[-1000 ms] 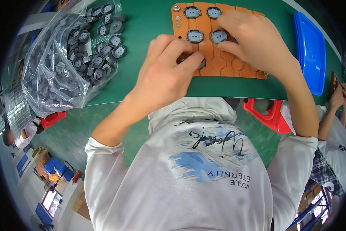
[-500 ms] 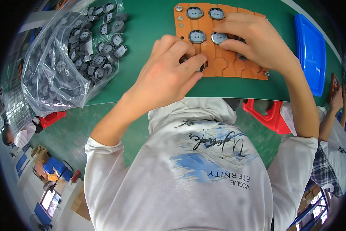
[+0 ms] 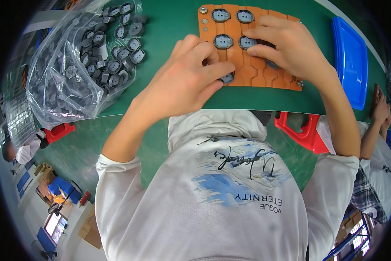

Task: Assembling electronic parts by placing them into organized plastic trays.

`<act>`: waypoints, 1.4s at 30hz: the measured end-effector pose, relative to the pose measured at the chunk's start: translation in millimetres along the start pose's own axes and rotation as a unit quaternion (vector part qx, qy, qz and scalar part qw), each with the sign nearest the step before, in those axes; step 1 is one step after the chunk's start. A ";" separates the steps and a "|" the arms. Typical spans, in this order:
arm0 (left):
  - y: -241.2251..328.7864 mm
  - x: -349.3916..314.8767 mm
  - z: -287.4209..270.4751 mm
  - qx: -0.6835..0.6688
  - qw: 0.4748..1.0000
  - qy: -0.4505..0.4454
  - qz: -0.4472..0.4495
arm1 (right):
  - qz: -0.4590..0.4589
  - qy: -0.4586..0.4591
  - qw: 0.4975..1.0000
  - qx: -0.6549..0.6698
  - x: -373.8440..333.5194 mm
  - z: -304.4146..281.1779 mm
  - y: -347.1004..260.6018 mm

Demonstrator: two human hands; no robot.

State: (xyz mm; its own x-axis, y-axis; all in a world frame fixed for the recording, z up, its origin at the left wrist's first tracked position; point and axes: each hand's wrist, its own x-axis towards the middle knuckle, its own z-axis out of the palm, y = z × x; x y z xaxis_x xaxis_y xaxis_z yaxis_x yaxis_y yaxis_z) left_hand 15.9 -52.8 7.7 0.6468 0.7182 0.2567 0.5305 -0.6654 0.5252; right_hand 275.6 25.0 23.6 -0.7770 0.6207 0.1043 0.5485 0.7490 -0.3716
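Note:
An orange fixture plate (image 3: 249,71) with shaped recesses lies on the green tabletop. Small grey oval parts with dark rims sit in it, among them a top-left part (image 3: 220,15), its right neighbour (image 3: 245,16) and a middle-left part (image 3: 223,41). My left hand (image 3: 180,76) is closed, its thumb and fingers on a grey oval part (image 3: 228,78) at the plate's lower left; the fingers partly cover it. From the right, my right hand (image 3: 289,45) pinches another oval part (image 3: 246,42) in the middle row. Under its palm, a further dark part (image 3: 271,65) shows only partly.
To the left, a clear plastic bag (image 3: 58,93) holds many grey parts, and several loose ones (image 3: 113,66) spill from its mouth. A blue tray (image 3: 351,65) stands at the right. Red stools (image 3: 306,130) are below the table edge. Another person's hands (image 3: 381,109) work at far right.
My left hand has shifted slightly up and left, and the part at its fingertips now shows its lighter face. The right hand stays almost in place.

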 end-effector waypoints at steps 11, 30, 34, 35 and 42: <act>5.9 13.9 0.2 0.028 0.999 0.011 -0.038 | 0.154 -0.046 0.982 0.098 -1.6 -50.6 -15.0; 13.5 3.9 16.0 -0.007 1.000 0.027 -0.004 | 0.022 0.132 0.990 -0.048 -56.2 14.9 -18.5; 16.8 6.5 7.4 -0.004 1.000 0.002 -0.024 | 0.048 0.129 0.990 0.018 -58.5 14.4 -25.6; 15.5 5.1 8.9 -0.014 0.999 0.016 -0.028 | 0.048 0.130 0.990 0.019 -59.0 12.6 -27.5; 9.8 10.1 11.2 -0.003 1.000 0.027 0.013 | 0.055 0.081 0.995 0.020 -44.6 10.4 -34.5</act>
State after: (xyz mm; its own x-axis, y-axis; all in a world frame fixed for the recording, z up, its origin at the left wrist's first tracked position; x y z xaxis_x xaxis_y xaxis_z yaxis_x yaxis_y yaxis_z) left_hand 33.8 -54.4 6.3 0.6300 0.7106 0.3134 0.5099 -0.6828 0.5232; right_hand 288.1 -31.0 22.2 -0.6504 0.7306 0.2077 0.6125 0.6662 -0.4254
